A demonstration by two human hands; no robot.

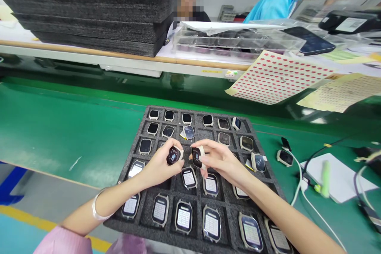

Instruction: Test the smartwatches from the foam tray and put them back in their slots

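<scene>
Over the middle of a dark grey foam tray (184,241) both my hands are raised, each closed around a smartwatch body without a strap. My left hand (162,160) grips one watch (174,155) between thumb and fingers, its dark screen lit with a small picture. In my right hand (218,158) a second watch (197,156) is tilted sideways, its screen also lit. Below them, several watches such as this one (183,216) lie in the tray's compartments with bright white list screens. Watches in the far rows, like this one (187,118), have dark screens.
On the green bench to the right are another watch (285,158), white cables (315,208), white paper (342,178) and a green marker-like object (326,178). A raised shelf behind carries stacked black foam (89,12), clear plastic trays (232,41) and a sticker sheet (276,77). Two people are beyond.
</scene>
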